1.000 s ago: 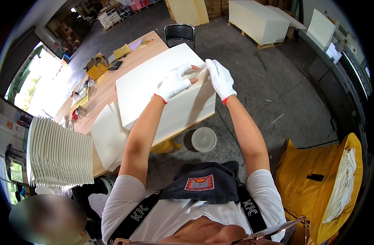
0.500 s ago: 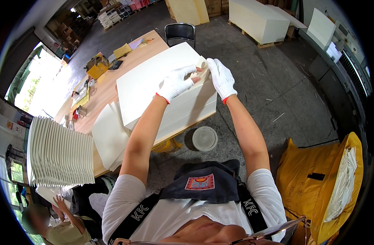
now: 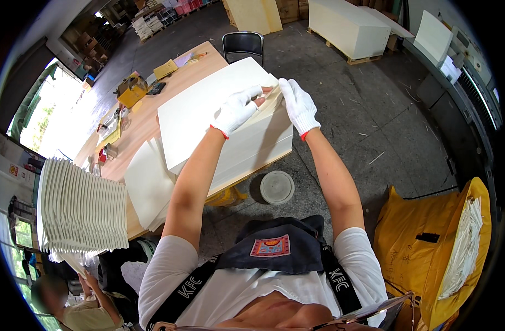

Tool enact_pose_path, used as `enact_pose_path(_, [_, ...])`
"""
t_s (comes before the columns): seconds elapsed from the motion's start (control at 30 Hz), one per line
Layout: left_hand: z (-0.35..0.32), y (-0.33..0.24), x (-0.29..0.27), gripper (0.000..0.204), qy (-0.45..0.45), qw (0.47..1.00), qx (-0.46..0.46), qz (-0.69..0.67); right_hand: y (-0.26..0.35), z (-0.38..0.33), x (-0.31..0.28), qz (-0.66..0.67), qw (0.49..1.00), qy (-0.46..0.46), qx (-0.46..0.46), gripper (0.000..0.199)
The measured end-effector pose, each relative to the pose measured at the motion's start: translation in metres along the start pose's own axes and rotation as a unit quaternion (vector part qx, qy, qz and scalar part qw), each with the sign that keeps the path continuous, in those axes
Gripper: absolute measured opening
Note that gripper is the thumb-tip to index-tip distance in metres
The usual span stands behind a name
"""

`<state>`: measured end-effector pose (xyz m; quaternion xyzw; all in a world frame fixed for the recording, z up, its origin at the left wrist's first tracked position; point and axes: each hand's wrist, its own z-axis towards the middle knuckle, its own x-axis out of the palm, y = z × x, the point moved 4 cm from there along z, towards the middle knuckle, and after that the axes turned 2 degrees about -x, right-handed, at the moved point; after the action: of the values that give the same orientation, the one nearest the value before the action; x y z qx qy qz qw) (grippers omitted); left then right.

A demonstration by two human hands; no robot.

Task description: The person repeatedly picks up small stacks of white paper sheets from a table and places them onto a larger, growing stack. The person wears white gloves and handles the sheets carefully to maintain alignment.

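A tall stack of white paper sheets [image 3: 208,99] stands on the table in front of me. My left hand [image 3: 238,112], in a white glove with bare fingertips showing, lies over its right part. The thumb and finger are apart and touch the bent sheets. At the stack's right corner my right hand [image 3: 298,107], also gloved, has its fingers together against the bent sheet corners [image 3: 271,102]. Its fingertips are partly hidden, but the corners appear gripped there.
Loose sheets [image 3: 147,182] and a high wavy paper pile [image 3: 84,204] are at the left. A yellow box [image 3: 131,90] sits on the wooden table [image 3: 194,63]. Below its edge is a lidded bucket [image 3: 276,187]. A yellow bag [image 3: 418,237] stands at right; a co-worker [image 3: 92,309] is lower left.
The curled corner of the sheets between my hands has flattened and fanned out. My left fingertips have shifted slightly; my right hand stays in place. The co-worker's hands have moved toward the wavy pile.
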<state>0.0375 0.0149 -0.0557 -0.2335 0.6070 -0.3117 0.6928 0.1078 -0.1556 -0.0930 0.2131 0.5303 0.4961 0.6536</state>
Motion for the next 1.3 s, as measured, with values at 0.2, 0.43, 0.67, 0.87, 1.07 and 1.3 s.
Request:
enact_pose_path(0.2, [0.004, 0.012, 0.004, 0.032, -0.029, 0.996, 0.049, 0.072, 0.0, 0.002, 0.002, -0.007, 1.0, 0.011, -0.005, 0.056])
enact_pose_path(0.43, [0.0, -0.002, 0.002, 0.037, 0.004, 0.997, -0.032, 0.069, -0.003, 0.0, 0.001, 0.03, 1.0, 0.002, 0.005, 0.058])
enact_pose_path(0.67, [0.0, 0.001, 0.002, 0.036, -0.021, 0.999, 0.017, 0.025, -0.002, 0.0, 0.0, 0.034, 0.999, 0.004, 0.027, 0.06])
enact_pose_path(0.87, [0.0, 0.001, 0.003, 0.035, -0.021, 0.997, 0.013, 0.076, 0.002, -0.002, -0.001, 0.024, 0.999, -0.004, -0.022, 0.057])
enact_pose_path(1.07, [-0.003, -0.008, 0.003, 0.036, -0.008, 0.995, -0.02, 0.096, -0.001, -0.002, 0.0, 0.033, 0.999, 0.002, 0.015, 0.055])
enact_pose_path(1.3, [-0.002, -0.003, 0.004, 0.036, -0.008, 0.998, 0.008, 0.065, -0.005, -0.001, 0.003, 0.027, 0.999, -0.016, 0.009, 0.056])
